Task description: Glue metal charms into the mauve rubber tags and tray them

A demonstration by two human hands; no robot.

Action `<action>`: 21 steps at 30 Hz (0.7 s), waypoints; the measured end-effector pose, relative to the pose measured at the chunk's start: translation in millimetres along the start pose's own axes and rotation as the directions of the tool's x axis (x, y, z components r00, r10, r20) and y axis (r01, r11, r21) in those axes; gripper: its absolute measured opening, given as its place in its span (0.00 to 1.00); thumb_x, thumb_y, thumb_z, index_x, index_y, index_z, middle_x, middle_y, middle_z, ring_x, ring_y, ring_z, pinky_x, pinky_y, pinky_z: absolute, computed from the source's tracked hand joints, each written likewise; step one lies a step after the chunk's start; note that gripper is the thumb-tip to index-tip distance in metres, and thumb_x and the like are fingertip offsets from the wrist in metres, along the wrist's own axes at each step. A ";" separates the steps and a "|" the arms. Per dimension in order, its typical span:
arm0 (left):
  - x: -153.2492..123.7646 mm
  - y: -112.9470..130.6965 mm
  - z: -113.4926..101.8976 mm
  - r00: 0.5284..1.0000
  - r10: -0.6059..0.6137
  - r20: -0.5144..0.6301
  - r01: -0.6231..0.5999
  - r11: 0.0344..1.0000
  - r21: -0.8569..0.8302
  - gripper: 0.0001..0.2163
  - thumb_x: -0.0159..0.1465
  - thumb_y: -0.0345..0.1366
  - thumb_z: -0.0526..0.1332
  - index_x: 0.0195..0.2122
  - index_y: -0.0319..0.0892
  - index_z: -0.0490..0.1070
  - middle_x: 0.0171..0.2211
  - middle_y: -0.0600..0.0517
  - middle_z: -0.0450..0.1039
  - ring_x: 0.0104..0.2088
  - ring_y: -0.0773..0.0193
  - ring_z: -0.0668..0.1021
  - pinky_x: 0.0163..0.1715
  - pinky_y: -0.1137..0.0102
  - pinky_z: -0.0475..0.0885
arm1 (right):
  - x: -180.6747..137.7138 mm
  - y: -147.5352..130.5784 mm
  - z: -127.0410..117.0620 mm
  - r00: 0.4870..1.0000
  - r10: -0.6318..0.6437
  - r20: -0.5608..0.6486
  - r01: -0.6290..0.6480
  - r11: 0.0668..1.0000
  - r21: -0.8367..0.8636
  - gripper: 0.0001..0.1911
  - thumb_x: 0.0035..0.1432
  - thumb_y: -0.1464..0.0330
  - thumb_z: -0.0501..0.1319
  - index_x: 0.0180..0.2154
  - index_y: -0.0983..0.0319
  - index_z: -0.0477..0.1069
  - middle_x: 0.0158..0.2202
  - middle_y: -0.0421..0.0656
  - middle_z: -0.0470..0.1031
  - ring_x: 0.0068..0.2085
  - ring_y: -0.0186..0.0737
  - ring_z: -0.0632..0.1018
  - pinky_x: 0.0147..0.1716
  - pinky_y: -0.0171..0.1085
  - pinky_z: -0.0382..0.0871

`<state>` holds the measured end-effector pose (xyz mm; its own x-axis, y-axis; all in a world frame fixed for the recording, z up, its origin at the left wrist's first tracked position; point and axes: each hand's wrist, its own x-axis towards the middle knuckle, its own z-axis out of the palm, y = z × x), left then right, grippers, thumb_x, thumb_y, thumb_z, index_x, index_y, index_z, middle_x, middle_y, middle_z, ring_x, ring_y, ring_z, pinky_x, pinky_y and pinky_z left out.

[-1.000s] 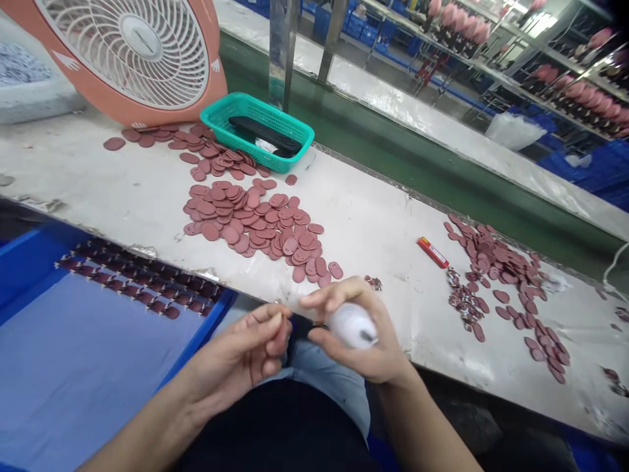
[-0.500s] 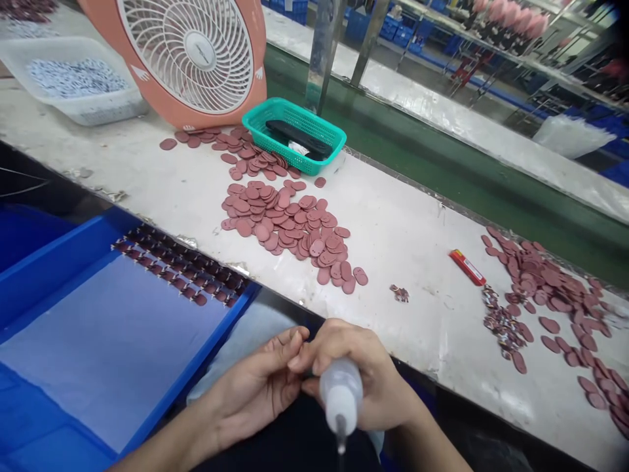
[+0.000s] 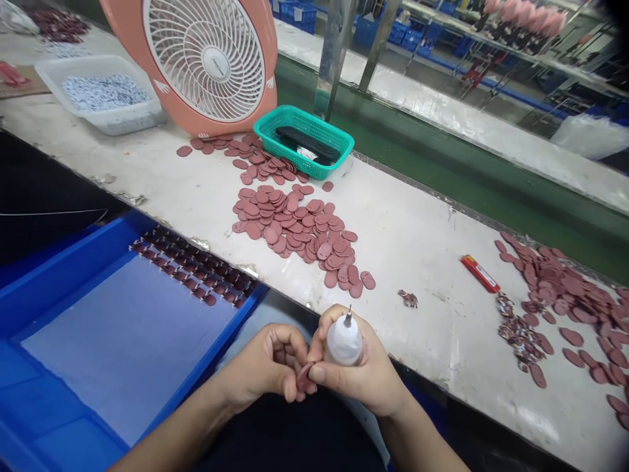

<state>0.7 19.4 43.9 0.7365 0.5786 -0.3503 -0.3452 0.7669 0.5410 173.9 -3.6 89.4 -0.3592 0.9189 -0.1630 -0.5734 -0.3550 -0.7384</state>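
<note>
My right hand [image 3: 376, 380] is wrapped round a translucent squeeze bottle [image 3: 343, 344] whose thin metal needle tip points up. Its thumb and a finger also pinch one edge of a dark red oval piece [image 3: 304, 377]. My left hand [image 3: 270, 364] is curled at the same piece, its thumb and fingertips closed about the lower side. Both hands are over my lap, just before the table edge. Beyond them on the table lies a pile of flat red oval pieces [image 3: 299, 226], some with small holes.
A blue tray [image 3: 236, 324] at left holds rows of assembled pieces on a pale sheet. On the table [image 3: 417, 236] are an orange fan [image 3: 268, 92], a green basket [image 3: 314, 172], a white tub [image 3: 122, 121], a red box [image 3: 480, 273], small metal parts [image 3: 521, 334] and more ovals [image 3: 565, 288].
The squeeze bottle has swung from needle down towards me to needle up. The red oval piece now shows between my hands. The whole view has shifted slightly.
</note>
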 end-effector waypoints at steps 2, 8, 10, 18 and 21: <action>2.6 -0.8 -3.4 1.000 0.010 0.022 -0.010 1.000 -0.007 0.22 0.32 0.38 0.85 0.26 0.40 0.78 0.19 0.51 0.79 0.20 0.66 0.79 0.21 0.79 0.75 | 1.5 2.5 3.3 1.000 0.000 0.010 0.000 1.000 0.021 0.19 0.52 0.75 0.74 0.37 0.60 0.65 0.29 0.35 0.78 0.27 0.31 0.82 0.29 0.30 0.77; 2.1 5.3 -0.1 0.997 0.073 0.034 -0.073 0.997 -0.027 0.21 0.39 0.42 0.84 0.32 0.42 0.81 0.23 0.51 0.81 0.20 0.68 0.79 0.19 0.79 0.76 | -3.8 11.1 -4.1 0.961 -0.151 -0.231 0.099 0.970 -0.224 0.23 0.56 0.61 0.73 0.46 0.56 0.63 0.32 0.34 0.73 0.27 0.30 0.76 0.25 0.29 0.75; -0.1 7.7 1.9 0.994 0.109 0.009 -0.109 0.994 -0.030 0.20 0.45 0.45 0.82 0.37 0.44 0.82 0.25 0.51 0.81 0.20 0.69 0.78 0.18 0.78 0.77 | -11.0 8.5 -14.4 0.907 -0.205 -0.369 0.066 0.932 -0.355 0.26 0.61 0.54 0.68 0.53 0.52 0.57 0.33 0.35 0.72 0.29 0.33 0.75 0.24 0.30 0.75; -3.0 14.0 11.4 0.964 0.198 -0.178 -0.212 0.975 -0.064 0.20 0.51 0.51 0.77 0.38 0.44 0.83 0.30 0.52 0.79 0.24 0.70 0.78 0.18 0.79 0.77 | -44.6 -33.6 -36.8 0.854 -0.361 -0.375 -0.096 0.599 -0.795 0.21 0.63 0.60 0.65 0.53 0.52 0.60 0.37 0.39 0.75 0.30 0.35 0.75 0.28 0.34 0.72; -3.8 18.2 17.7 0.943 0.177 -0.282 -0.214 0.971 -0.106 0.19 0.49 0.49 0.78 0.38 0.44 0.84 0.33 0.51 0.81 0.27 0.67 0.81 0.18 0.81 0.76 | -49.2 -39.3 -31.7 0.782 -0.504 -0.367 0.004 0.592 -0.806 0.20 0.55 0.61 0.72 0.48 0.54 0.73 0.42 0.43 0.76 0.28 0.34 0.73 0.21 0.32 0.65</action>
<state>1.9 26.3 68.6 0.4691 0.7596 -0.4505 -0.5542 0.6504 0.5195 237.5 -29.4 105.8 0.2784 0.9605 0.0052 0.2529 -0.0681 -0.9651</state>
